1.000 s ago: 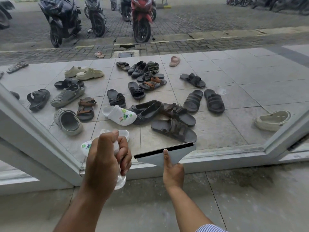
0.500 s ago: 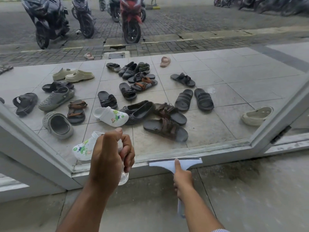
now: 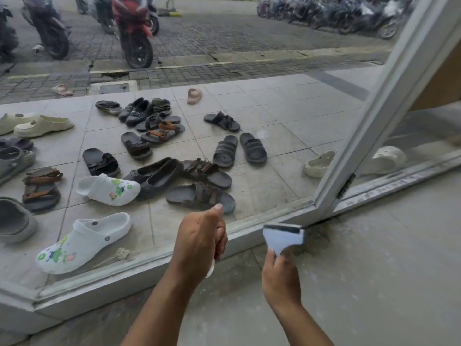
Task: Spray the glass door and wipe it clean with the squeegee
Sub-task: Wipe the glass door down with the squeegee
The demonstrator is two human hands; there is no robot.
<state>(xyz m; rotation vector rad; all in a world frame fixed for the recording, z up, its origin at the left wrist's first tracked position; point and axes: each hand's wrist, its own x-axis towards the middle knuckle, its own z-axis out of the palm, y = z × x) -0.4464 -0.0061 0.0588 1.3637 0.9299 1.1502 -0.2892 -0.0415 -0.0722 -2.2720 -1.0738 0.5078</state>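
Note:
The glass door (image 3: 249, 101) fills most of the view, with its white bottom frame (image 3: 139, 273) running low across the floor. My left hand (image 3: 197, 243) grips a clear spray bottle (image 3: 211, 268), almost all of it hidden by my fingers. My right hand (image 3: 280, 278) holds the light blue squeegee (image 3: 283, 237) by its handle. The squeegee's dark blade points up, just below the bottom frame near the right corner of the door, off the glass.
A white side frame (image 3: 374, 116) with a hinge rises at the right. Through the glass lie several sandals and white clogs (image 3: 107, 188) on grey tiles, with parked motorbikes (image 3: 132, 31) beyond. Bare concrete floor (image 3: 374, 283) spreads on my side.
The squeegee has come down off the glass, past the bottom frame, and shifted right toward the door's corner. My view turned right. My left hand kept gripping the bottle.

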